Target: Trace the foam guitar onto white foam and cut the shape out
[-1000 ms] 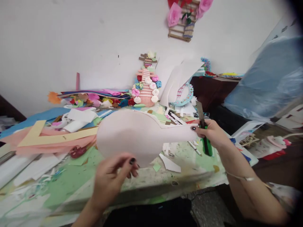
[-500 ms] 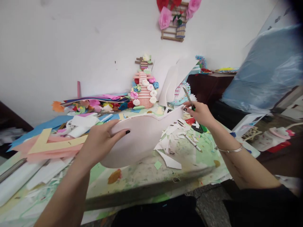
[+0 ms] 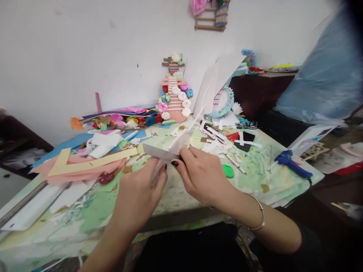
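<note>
My left hand (image 3: 138, 190) is closed on the near end of a white guitar-shaped board cutout (image 3: 183, 139), now turned almost edge-on with its narrow neck pointing away. A knife (image 3: 160, 152) is gripped in my right hand (image 3: 205, 175); its wide grey blade points left across the near part of the cutout, close above my left fingers. Whether the blade touches the board I cannot tell. My right fingers hide most of the knife's handle. Both hands are close together above the table's front half.
White paper scraps (image 3: 217, 138), a green object (image 3: 228, 171) and a blue glue gun (image 3: 295, 163) lie on the right of the paint-stained table (image 3: 181, 196). Peach and cream paper (image 3: 85, 168) covers the left. A flower-decorated model instrument (image 3: 174, 100) leans on the wall behind.
The cutout has swung from broadside to nearly edge-on, its neck now pointing away. My right hand has left the neck and brought the knife left, beside my left hand.
</note>
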`<action>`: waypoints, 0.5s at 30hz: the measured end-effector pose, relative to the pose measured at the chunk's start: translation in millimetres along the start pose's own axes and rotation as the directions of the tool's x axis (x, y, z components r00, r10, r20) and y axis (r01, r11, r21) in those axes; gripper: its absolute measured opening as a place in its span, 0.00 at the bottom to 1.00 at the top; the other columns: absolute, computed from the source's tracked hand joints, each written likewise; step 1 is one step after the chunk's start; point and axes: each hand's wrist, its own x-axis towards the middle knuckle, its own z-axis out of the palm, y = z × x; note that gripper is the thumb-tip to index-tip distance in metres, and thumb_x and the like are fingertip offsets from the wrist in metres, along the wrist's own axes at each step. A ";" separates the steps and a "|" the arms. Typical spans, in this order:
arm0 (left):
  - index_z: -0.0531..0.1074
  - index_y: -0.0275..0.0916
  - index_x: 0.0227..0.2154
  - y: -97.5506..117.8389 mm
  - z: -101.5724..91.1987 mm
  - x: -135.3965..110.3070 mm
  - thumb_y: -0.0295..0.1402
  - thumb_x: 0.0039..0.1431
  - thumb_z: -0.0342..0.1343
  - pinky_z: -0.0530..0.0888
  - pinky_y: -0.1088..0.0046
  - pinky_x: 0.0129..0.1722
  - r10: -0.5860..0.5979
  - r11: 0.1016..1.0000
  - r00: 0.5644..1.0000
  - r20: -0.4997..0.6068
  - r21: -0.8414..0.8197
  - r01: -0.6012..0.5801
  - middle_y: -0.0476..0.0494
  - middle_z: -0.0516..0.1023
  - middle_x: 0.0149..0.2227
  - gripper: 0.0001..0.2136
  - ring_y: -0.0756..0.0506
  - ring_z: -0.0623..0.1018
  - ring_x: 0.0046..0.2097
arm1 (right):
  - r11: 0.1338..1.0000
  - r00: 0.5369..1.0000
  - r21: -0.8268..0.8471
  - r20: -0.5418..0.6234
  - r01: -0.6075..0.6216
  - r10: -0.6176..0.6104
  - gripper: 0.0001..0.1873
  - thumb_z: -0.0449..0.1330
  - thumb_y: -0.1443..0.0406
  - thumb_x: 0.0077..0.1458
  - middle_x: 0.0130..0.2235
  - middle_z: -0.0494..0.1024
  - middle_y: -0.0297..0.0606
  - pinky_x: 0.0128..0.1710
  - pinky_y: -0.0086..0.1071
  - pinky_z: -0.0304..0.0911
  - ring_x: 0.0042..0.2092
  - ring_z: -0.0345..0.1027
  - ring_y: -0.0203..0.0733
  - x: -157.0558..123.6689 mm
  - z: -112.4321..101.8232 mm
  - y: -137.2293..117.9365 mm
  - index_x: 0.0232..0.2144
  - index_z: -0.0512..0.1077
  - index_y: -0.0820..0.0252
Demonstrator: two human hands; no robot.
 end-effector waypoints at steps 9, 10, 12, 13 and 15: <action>0.70 0.36 0.39 15.2 5.9 -7.2 0.31 0.62 0.48 0.57 0.74 0.20 0.063 0.996 0.996 -0.059 0.066 -0.059 0.53 0.71 0.17 0.08 0.50 0.72 0.19 | 1.000 0.995 0.010 0.098 -0.001 0.000 0.19 0.38 0.58 0.65 0.32 0.70 0.39 0.24 0.34 0.39 0.30 0.62 0.40 -8.8 -10.2 3.4 0.35 0.65 0.60; 0.70 0.35 0.40 16.4 6.3 -7.5 0.31 0.62 0.48 0.57 0.74 0.20 0.067 0.996 0.996 -0.060 0.068 -0.063 0.53 0.71 0.17 0.08 0.50 0.71 0.19 | 1.000 0.996 -0.005 0.092 -0.007 0.007 0.20 0.38 0.58 0.65 0.32 0.70 0.39 0.24 0.34 0.39 0.29 0.62 0.40 -8.8 -10.9 3.3 0.35 0.65 0.60; 0.70 0.35 0.40 18.0 7.0 -8.2 0.31 0.62 0.48 0.57 0.74 0.20 0.078 0.995 0.995 -0.064 0.070 -0.074 0.53 0.71 0.17 0.09 0.51 0.71 0.18 | 1.000 0.996 -0.026 0.084 -0.010 0.012 0.20 0.37 0.58 0.65 0.31 0.70 0.39 0.24 0.34 0.38 0.28 0.62 0.40 -8.2 -11.8 2.9 0.34 0.66 0.60; 0.70 0.35 0.40 18.3 7.4 -8.7 0.31 0.62 0.48 0.57 0.74 0.20 0.082 0.994 0.994 -0.071 0.071 -0.077 0.53 0.70 0.17 0.09 0.51 0.70 0.18 | 0.999 0.996 -0.033 0.084 -0.010 0.013 0.21 0.37 0.58 0.65 0.31 0.70 0.39 0.23 0.34 0.38 0.28 0.62 0.40 -7.7 -12.2 2.8 0.34 0.66 0.61; 0.70 0.35 0.40 18.2 8.1 -9.7 0.31 0.62 0.49 0.56 0.74 0.20 0.084 0.995 0.993 -0.083 0.064 -0.079 0.53 0.70 0.17 0.08 0.51 0.70 0.18 | 0.999 0.996 -0.045 0.091 -0.015 0.019 0.21 0.37 0.59 0.65 0.30 0.70 0.40 0.23 0.34 0.37 0.27 0.61 0.39 -6.6 -13.1 2.8 0.33 0.66 0.61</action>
